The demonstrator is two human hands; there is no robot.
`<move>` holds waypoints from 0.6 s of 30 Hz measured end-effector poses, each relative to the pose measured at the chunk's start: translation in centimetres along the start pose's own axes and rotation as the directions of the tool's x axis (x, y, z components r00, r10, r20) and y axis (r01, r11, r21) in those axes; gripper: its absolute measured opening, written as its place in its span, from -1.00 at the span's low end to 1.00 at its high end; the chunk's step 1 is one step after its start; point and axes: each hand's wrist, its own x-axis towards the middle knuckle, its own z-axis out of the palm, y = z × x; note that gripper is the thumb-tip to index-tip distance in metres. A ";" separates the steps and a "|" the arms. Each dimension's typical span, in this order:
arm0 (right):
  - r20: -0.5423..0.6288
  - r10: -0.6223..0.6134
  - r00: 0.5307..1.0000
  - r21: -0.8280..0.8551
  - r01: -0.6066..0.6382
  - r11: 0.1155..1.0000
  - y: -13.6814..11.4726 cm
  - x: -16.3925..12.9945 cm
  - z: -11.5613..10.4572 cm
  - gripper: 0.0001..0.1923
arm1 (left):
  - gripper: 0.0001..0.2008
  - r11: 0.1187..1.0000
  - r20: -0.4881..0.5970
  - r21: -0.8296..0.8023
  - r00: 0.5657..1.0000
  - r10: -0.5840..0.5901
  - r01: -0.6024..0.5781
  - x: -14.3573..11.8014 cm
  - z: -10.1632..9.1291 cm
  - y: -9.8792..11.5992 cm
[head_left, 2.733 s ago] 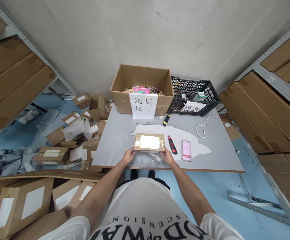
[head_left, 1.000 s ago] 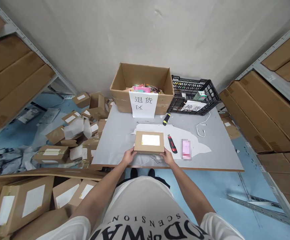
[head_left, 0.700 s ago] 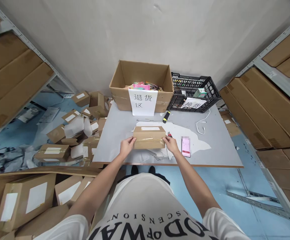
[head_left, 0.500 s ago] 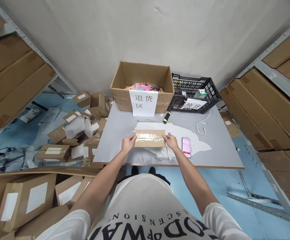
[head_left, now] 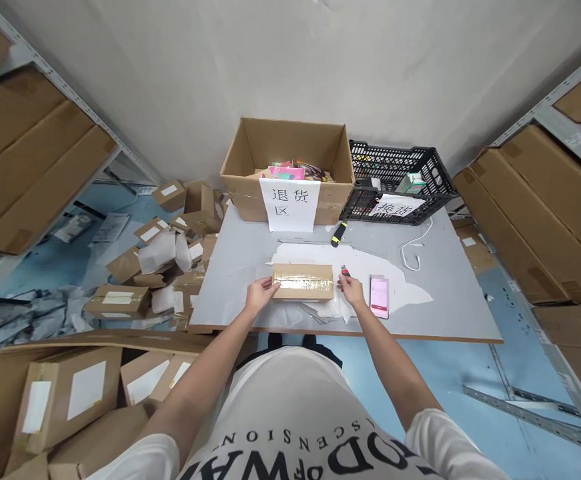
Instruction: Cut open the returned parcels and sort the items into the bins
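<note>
Head view: a small flat cardboard parcel [head_left: 303,281], taped glossily across its top, lay near the front edge of the grey tabletop [head_left: 235,267]. The left hand [head_left: 261,294] was pressed against its left end, fingers curled on the edge; the right hand [head_left: 353,291] was held just off its right end, loosely open, beside a red-handled cutter [head_left: 345,271] and a pink phone [head_left: 379,297]. The parcel was judged light and stiff, slippery on the tape, best gripped at its short ends.

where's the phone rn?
Head view: the phone lies flat on the grey table, just right of the right hand, near the front edge.
</note>
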 end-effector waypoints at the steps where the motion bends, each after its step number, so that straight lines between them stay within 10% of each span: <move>1: -0.052 0.010 0.999 -0.058 -0.013 0.998 0.8 0.1 -0.2 -0.59 | -0.47 1.000 -0.006 -0.001 1.000 0.005 -0.005 -0.1 0.1 0.0; 9: 0.043 0.131 0.990 -0.455 -0.097 0.885 4.4 0.8 0.2 -0.44 | -0.52 0.979 -0.049 0.188 0.995 0.090 -0.079 -2.7 0.5 0.7; 18: 0.025 0.171 0.985 -0.389 -0.148 0.909 4.4 1.4 0.3 -0.45 | -0.46 0.793 0.161 0.414 0.893 0.420 -0.448 -6.9 1.3 1.0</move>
